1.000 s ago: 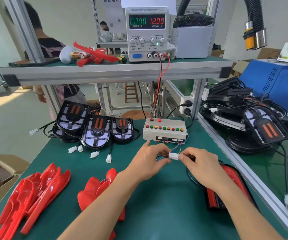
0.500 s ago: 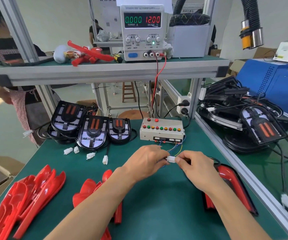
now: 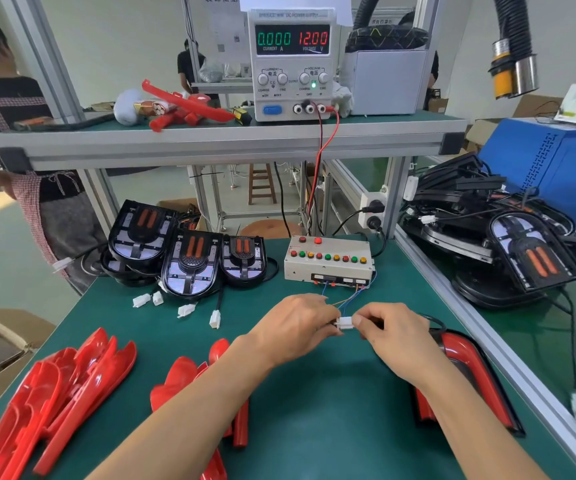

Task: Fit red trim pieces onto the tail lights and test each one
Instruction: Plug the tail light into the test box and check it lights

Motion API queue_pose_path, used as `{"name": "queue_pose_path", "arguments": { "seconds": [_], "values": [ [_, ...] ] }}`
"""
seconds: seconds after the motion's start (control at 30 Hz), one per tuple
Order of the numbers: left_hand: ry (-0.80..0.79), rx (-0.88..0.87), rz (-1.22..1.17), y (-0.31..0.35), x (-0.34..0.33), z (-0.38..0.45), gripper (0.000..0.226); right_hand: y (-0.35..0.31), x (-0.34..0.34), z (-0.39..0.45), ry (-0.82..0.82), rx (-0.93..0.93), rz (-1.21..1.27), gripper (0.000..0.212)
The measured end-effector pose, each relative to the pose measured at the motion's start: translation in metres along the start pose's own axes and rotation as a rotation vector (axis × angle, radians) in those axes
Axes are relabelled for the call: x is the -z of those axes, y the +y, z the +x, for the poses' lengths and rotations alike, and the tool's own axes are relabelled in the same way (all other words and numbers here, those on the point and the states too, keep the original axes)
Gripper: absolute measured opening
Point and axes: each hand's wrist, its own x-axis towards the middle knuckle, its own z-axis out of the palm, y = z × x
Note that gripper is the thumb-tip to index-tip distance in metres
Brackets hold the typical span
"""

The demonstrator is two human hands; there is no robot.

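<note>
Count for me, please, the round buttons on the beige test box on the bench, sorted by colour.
On the test box:
red buttons: 5 (2 in the top row, 3 in the lower row)
green buttons: 3
amber buttons: 3
Total: 11

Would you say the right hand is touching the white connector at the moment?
Touching. In the head view, the right hand pinches the white connector with its fingertips, no gap visible between them.
</note>
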Motion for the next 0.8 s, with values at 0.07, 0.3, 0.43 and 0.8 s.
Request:
{"name": "queue_pose_path", "arguments": {
  "seconds": [0.07, 0.3, 0.43, 0.8],
  "values": [
    [-0.012, -0.005, -0.007, -0.002, 0.0, -0.002, 0.019, 0.001, -0.002, 0.0, 0.0, -0.017, 0.009, 0.033],
    [-0.142, 0.081, 0.045, -0.021, -0.001, -0.006, 0.019, -0.003, -0.042, -0.026, 0.242, 0.047, -0.355, 0.027],
    [-0.209, 0.129, 0.095, -0.027, -0.003, -0.009, 0.021, 0.006, -0.075, -0.046, 0.409, 0.141, -0.388, 0.043],
    [-0.08, 0.401, -0.06, -0.038, -0.003, 0.01, 0.039, 0.018, -0.102, -0.041, 0.515, 0.142, -0.373, 0.047]
  ]
}}
